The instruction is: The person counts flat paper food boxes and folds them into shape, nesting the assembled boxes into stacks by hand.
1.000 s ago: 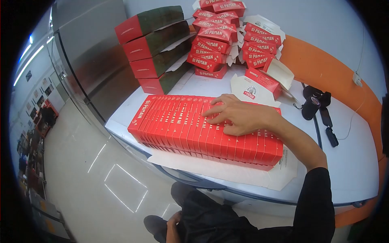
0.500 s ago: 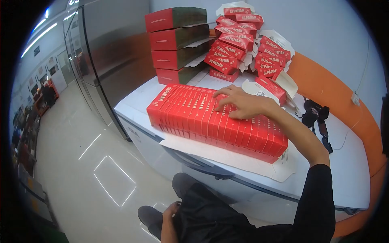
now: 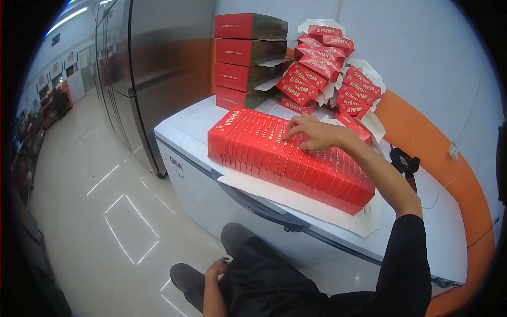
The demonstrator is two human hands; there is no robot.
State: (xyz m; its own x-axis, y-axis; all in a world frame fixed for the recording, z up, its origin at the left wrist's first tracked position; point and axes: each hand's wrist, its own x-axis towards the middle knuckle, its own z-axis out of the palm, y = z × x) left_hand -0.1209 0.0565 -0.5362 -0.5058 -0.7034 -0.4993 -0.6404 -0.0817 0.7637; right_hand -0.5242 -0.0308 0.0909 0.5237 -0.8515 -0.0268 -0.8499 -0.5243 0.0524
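A long row of red cartons lettered "SI PAMAN" [image 3: 253, 138] stands packed side by side along the front of a white chest freezer. On top of its middle rests my right hand [image 3: 312, 133], fingers bent and apart, touching the cartons without gripping one. My left hand [image 3: 217, 267] hangs low beside my dark trousers, its fingers curled. A small pale spot shows at those fingertips, too small to name. Under the row's front edge lies a flat white cardboard flap [image 3: 301, 199].
Four-sided larger red and green boxes [image 3: 235, 52] are stacked at the back left. Piled cartons [image 3: 317, 66] lean against the wall. A black strap [image 3: 404, 161] lies at the right on the freezer lid [image 3: 438, 222]. A steel refrigerator [image 3: 166, 68] stands at the left.
The view has shifted, so the freezer and floor appear moved. My right hand stays on the row, its fingers slightly more drawn together. My left hand has shifted slightly.
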